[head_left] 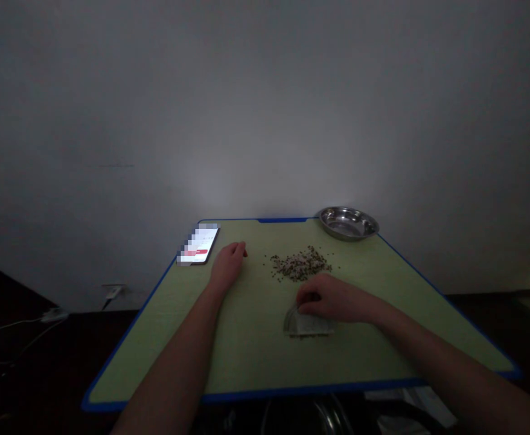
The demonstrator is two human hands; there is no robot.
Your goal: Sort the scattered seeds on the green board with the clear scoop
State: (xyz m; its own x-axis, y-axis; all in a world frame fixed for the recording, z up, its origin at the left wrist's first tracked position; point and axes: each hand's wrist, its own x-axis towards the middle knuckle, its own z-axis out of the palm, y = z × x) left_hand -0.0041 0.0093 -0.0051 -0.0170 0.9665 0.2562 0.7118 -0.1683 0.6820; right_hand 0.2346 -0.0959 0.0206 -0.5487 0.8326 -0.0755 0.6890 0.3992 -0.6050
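Observation:
My right hand (pixel 332 299) reaches in from the right, thumb and fingers pinched on a thin greyish sheet-like piece (pixel 308 325) with a curved left side. Its exact kind is too dim to make out. A few small brown grains show along its near edge. Just beyond that hand lies a loose pile of small brown and pale grains, like beans or seeds (pixel 301 264). My left hand (pixel 229 263) rests on the table to the left of the pile, its fingers curled in. I see nothing in it, though the palm side is hidden.
The pale green table (pixel 247 356) has a blue rim and stands against a grey wall. A shiny metal bowl (pixel 349 225) sits at the back right corner. At the back left lies a phone (pixel 201 244) with a lit screen. White cables (pixel 34 332) run at the far left.

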